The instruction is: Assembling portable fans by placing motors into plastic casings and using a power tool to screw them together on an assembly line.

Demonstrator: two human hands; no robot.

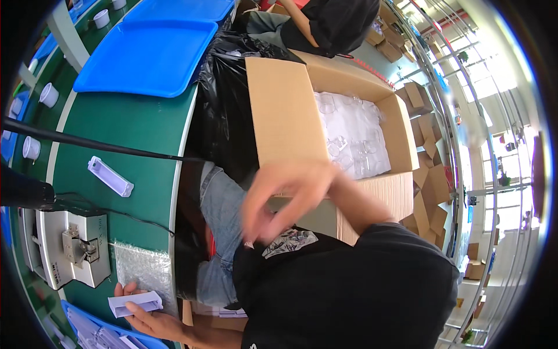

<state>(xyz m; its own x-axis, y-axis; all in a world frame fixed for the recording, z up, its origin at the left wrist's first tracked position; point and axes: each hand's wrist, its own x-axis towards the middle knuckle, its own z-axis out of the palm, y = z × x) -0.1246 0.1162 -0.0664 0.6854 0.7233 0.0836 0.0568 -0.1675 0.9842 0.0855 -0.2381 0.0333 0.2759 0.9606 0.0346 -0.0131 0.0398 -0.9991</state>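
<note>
My left hand (145, 320) is closed around a pale lavender plastic housing (136, 303), a hollow trough-like piece. It is held over the edge of a blue tray of similar pieces, beside a sheet of clear bubble wrap (145, 270). My right hand (290, 192) is raised in front of my torso, its fingers curled and smeared by motion. Whether anything is between those fingertips is not clear. A second lavender housing (110, 176) lies alone on the green work surface (139, 139). Near my left hand stands a white device (75, 247) with a metal fixture on its face.
The loaded blue tray (72, 314) sits at the lower left; flat blue trays (145, 58) lie at the far end. An open cardboard box (285, 110) holds clear pieces on white lining. Black plastic sheeting (224, 110) hangs between. A dark cable (104, 142) crosses the bench. Another person (331, 26) sits beyond.
</note>
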